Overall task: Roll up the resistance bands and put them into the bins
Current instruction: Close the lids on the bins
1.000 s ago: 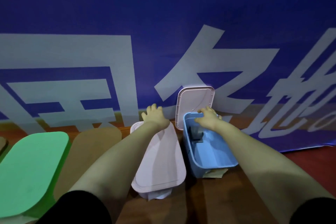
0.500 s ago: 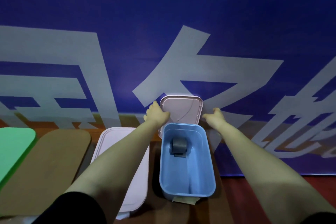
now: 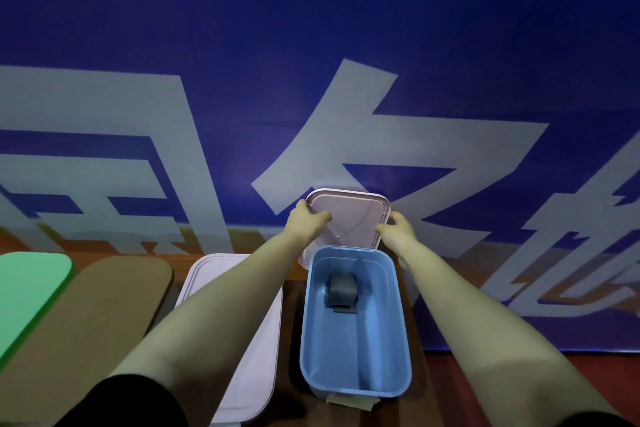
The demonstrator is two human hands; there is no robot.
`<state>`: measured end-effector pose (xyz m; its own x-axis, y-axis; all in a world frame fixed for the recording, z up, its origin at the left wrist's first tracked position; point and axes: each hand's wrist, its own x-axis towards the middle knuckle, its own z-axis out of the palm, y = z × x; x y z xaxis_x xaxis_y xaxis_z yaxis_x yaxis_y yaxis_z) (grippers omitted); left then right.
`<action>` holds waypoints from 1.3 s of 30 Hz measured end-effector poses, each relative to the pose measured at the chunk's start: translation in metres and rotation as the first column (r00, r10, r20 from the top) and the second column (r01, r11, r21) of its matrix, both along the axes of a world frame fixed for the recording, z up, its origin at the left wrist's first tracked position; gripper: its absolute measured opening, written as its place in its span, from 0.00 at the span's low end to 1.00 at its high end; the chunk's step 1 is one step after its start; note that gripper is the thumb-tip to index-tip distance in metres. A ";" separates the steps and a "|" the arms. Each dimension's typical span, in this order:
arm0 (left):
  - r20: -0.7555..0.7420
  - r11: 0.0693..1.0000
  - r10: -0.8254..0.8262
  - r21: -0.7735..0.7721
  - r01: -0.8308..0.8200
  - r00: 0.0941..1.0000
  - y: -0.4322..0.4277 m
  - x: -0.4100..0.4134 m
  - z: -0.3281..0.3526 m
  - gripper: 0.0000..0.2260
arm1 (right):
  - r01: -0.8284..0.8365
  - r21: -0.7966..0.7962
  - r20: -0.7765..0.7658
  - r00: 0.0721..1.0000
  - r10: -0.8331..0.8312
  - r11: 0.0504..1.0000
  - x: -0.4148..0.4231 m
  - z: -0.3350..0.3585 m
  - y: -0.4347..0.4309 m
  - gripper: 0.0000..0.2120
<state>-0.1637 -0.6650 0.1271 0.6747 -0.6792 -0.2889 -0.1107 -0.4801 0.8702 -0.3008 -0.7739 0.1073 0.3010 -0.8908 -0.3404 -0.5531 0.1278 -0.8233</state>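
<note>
Left hand (image 3: 308, 222), right hand (image 3: 398, 229) now on one lid (image 3: 349, 215); one bin (image 3: 353, 354), one band (image 3: 341, 291)

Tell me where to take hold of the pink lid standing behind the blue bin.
Grip the pink lid by its side edges, one hand from each side. It stands upright before the banner, bottom hidden behind the blue bin, leaving both sides exposed.

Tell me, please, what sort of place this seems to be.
Probably a gym or sports hall: a blue banner with pale characters hangs behind, a rolled grey resistance band lies in the blue bin, and a green pad and tan pad lie nearby.
</note>
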 end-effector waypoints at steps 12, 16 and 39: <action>-0.248 0.962 0.156 -0.183 -0.205 0.956 0.055 -0.035 0.048 0.20 | 0.176 0.233 0.352 0.901 -0.252 0.956 -0.048 0.057 0.048 0.25; -0.250 0.957 0.141 -0.214 -0.197 0.958 0.080 -0.047 0.047 0.20 | 0.157 0.157 0.337 0.920 -0.202 0.975 -0.068 0.059 0.074 0.17; -0.120 0.991 0.114 0.082 -0.104 0.986 0.160 -0.099 -0.061 0.20 | -0.069 0.142 0.169 0.985 0.044 0.988 -0.153 -0.017 0.177 0.23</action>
